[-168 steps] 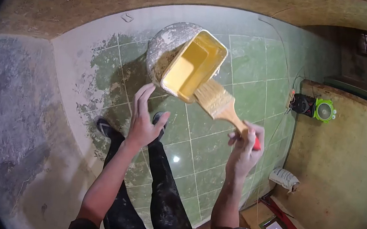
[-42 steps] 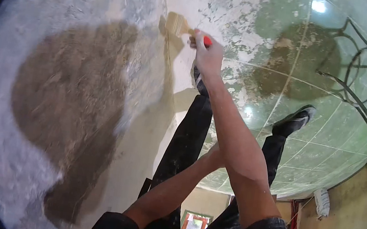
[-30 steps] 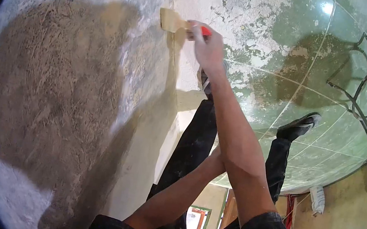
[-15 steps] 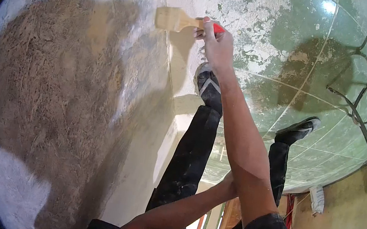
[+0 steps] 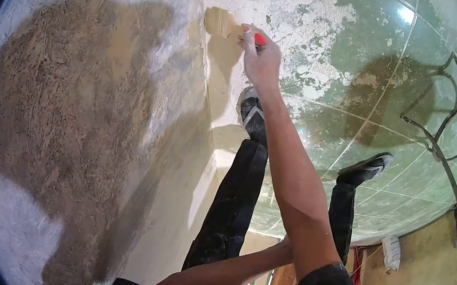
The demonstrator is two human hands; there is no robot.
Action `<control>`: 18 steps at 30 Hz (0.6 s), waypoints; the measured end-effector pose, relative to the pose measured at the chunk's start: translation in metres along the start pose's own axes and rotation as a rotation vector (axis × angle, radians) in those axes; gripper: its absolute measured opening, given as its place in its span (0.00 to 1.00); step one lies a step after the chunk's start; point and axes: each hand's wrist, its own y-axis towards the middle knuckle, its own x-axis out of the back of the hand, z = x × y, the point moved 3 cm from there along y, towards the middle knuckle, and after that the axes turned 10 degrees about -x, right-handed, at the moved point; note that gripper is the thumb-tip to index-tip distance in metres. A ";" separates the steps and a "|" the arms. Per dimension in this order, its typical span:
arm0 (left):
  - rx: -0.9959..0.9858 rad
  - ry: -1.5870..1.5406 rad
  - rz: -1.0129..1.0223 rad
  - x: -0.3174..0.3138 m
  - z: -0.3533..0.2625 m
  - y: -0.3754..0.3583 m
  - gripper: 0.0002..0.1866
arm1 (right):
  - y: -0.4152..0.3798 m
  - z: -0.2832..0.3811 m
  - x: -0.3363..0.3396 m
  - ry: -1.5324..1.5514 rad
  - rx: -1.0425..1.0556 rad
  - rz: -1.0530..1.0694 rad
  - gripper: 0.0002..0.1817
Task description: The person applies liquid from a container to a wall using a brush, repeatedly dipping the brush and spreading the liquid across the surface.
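Observation:
My right hand [image 5: 260, 57] grips a wooden paintbrush [image 5: 224, 24] by its red-tipped handle. The yellowed bristles press against the foot of the rough grey wall [image 5: 71, 110], where it meets the white strip of floor. My right arm stretches down past my left leg. My left hand is hidden behind my right arm, near my knee; only the left forearm [image 5: 223, 271] shows, so I cannot tell what the hand holds.
A green tiled floor [image 5: 372, 104] with white plaster smears lies to the right. A black metal frame [image 5: 449, 131] stands on it at far right. My two black shoes rest on the floor. A yellowish wall and a white bag [image 5: 391, 250] are at lower right.
Earlier the brush was at a yellow paint tub; since then it works low along the wall foot. In the last half second it shifted slightly right and down.

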 end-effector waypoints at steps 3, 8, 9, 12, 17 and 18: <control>-0.030 0.020 -0.013 0.008 0.003 -0.002 0.19 | -0.002 -0.017 -0.034 -0.262 0.145 -0.017 0.17; -0.042 0.042 -0.024 0.013 0.014 0.000 0.19 | -0.033 0.004 -0.020 0.034 0.010 0.159 0.17; -0.048 0.044 -0.027 0.014 0.016 -0.001 0.20 | -0.037 0.006 -0.010 0.100 0.004 0.122 0.17; -0.069 0.058 -0.029 0.023 0.009 0.008 0.20 | -0.043 -0.007 -0.008 0.150 -0.011 -0.001 0.17; -0.109 0.099 -0.030 0.037 -0.001 0.014 0.20 | -0.062 -0.003 -0.048 -0.114 0.129 0.007 0.16; -0.110 0.104 -0.030 0.037 0.005 0.011 0.20 | -0.073 0.016 -0.050 -0.005 0.244 0.044 0.17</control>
